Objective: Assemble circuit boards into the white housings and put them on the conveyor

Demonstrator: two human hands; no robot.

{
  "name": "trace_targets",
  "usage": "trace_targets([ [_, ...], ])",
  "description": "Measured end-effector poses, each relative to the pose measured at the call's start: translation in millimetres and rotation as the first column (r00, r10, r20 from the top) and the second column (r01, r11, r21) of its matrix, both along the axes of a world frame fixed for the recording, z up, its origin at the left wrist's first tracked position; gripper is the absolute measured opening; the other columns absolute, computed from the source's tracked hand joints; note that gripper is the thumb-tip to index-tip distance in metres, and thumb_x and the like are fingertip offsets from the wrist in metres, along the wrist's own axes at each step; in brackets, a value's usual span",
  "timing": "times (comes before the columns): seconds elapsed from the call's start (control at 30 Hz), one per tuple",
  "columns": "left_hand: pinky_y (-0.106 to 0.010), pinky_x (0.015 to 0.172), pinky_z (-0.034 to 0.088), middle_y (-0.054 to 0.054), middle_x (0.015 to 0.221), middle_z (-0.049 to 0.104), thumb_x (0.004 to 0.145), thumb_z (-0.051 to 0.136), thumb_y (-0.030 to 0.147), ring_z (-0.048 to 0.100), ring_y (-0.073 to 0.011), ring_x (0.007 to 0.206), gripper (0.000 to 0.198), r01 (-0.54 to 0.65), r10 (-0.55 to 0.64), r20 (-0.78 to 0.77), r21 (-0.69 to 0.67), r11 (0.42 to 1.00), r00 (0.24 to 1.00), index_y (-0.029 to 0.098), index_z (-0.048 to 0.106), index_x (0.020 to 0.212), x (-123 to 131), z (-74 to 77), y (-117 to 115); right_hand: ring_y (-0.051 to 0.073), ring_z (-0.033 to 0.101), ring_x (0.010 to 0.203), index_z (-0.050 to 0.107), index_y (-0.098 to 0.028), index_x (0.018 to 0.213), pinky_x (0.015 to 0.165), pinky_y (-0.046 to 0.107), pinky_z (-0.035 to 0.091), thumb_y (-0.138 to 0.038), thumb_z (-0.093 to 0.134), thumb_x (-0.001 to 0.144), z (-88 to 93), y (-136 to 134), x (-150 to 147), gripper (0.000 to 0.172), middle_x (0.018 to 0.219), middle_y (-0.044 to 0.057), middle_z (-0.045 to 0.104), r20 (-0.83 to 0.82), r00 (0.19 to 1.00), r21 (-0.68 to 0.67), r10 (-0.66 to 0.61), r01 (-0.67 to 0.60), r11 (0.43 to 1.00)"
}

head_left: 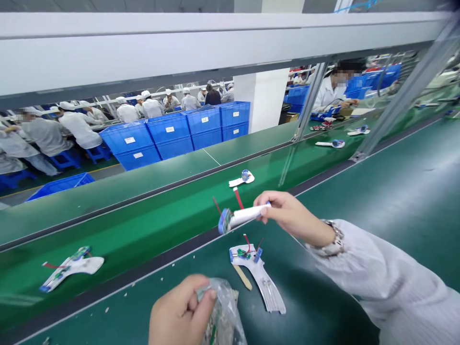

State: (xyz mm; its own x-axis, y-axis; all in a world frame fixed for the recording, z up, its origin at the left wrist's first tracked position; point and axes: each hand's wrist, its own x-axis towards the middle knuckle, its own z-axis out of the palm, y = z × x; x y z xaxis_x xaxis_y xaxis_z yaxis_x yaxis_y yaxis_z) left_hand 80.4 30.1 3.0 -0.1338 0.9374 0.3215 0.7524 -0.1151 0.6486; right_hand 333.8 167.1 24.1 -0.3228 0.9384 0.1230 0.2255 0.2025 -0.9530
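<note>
Above the near edge of the belt (161,220), the right hand (282,211) pinches a white part (247,215), fingers closed on its right end. Nearer and left, the left hand (183,309) grips a clear bag (228,314), fingertips drawn together. Right of it, on the bench (319,302), lies a second part (259,275) beside a tan stick (243,279).
</note>
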Motion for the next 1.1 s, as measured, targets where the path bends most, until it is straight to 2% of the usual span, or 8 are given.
trace_targets([
  [0.1,-0.024,0.056,0.051,0.003,0.066,0.066,0.075,0.064,0.038,0.063,-0.0169,0.057,0.031,-0.045,0.035,0.09,0.11,0.993,0.995,0.023,0.067,0.101,10,11.8,-12,0.01,0.051,0.053,0.049,-0.017,0.07,0.048,0.024,0.043,-0.061,0.065,0.072,4.5,-35,-30,0.047,0.069,0.0,0.056,-0.173,0.952,-0.094,0.254,-0.272,0.958],
  [0.17,-0.026,0.063,0.053,-0.001,0.084,0.072,0.075,0.064,0.035,0.067,-0.0195,0.071,0.027,-0.002,-0.017,0.121,0.159,0.987,0.992,0.025,0.068,0.1,9,16.2,-22,0.008,0.048,0.049,0.047,-0.017,0.069,0.044,0.022,0.04,-0.065,0.065,0.071,3.6,-48,-47,0.051,0.065,-0.001,0.053,-0.257,0.895,-0.136,0.365,-0.407,0.903],
  [0.33,-0.022,0.058,0.051,0.0,0.081,0.07,0.071,0.076,0.037,0.064,-0.0161,0.065,0.023,0.023,-0.089,0.318,0.206,0.978,0.944,0.028,0.073,0.092,-11,21.1,-44,0.007,0.047,0.047,0.047,-0.017,0.07,0.046,0.022,0.042,-0.062,0.063,0.075,0.6,-57,-72,0.048,0.063,-0.003,0.051,-0.35,0.794,-0.17,0.496,-0.575,0.8],
  [0.43,-0.022,0.06,0.053,-0.004,0.085,0.071,0.066,0.08,0.045,0.068,-0.0192,0.073,0.03,0.014,-0.102,0.486,0.182,0.983,0.868,0.026,0.076,0.089,-21,22.2,-49,0.014,0.059,0.074,0.059,-0.015,0.082,0.069,0.029,0.049,-0.042,0.067,0.08,5.9,-66,-80,0.028,0.084,0.005,0.062,-0.293,0.823,-0.114,0.487,-0.536,0.836],
  [0.5,-0.022,0.057,0.052,-0.004,0.079,0.071,0.066,0.079,0.051,0.066,-0.0191,0.068,0.034,0.006,-0.073,0.514,0.13,0.991,0.855,0.024,0.077,0.086,-23,21.3,-51,0.016,0.057,0.093,0.064,-0.016,0.09,0.084,0.03,0.046,-0.024,0.067,0.08,12.3,-79,-85,0.013,0.097,0.007,0.063,-0.188,0.875,0.09,0.445,-0.436,0.895],
  [0.63,-0.022,0.049,0.047,-0.001,0.059,0.064,0.066,0.072,0.062,0.058,-0.016,0.054,0.039,0.032,-0.065,0.407,0.086,0.996,0.911,0.024,0.076,0.075,-20,18.9,-57,0.013,0.058,0.075,0.065,-0.017,0.079,0.073,0.026,0.046,-0.018,0.064,0.079,22.8,-110,-100,0.001,0.076,0.003,0.065,-0.028,0.871,0.426,0.491,-0.434,0.794],
  [0.9,-0.019,0.049,0.047,0.002,0.062,0.069,0.07,0.074,0.052,0.062,-0.0144,0.054,0.026,0.059,-0.073,0.135,0.102,0.993,0.988,0.026,0.072,0.07,-25,28.6,-65,0.01,0.053,0.061,0.059,-0.016,0.063,0.06,0.02,0.042,-0.013,0.064,0.074,20.0,-125,-118,0.012,0.063,-0.002,0.057,-0.089,0.869,0.168,0.486,-0.468,0.868],
  [1.1,-0.018,0.051,0.047,0.002,0.063,0.068,0.067,0.079,0.046,0.06,-0.0132,0.054,0.02,0.047,-0.078,0.463,0.078,0.996,0.883,0.028,0.076,0.077,-24,24.0,-66,0.012,0.055,0.063,0.06,-0.017,0.062,0.06,0.022,0.044,-0.018,0.061,0.079,13.9,-120,-119,0.016,0.065,0.001,0.059,-0.25,0.867,0.201,0.431,-0.389,0.899],
])
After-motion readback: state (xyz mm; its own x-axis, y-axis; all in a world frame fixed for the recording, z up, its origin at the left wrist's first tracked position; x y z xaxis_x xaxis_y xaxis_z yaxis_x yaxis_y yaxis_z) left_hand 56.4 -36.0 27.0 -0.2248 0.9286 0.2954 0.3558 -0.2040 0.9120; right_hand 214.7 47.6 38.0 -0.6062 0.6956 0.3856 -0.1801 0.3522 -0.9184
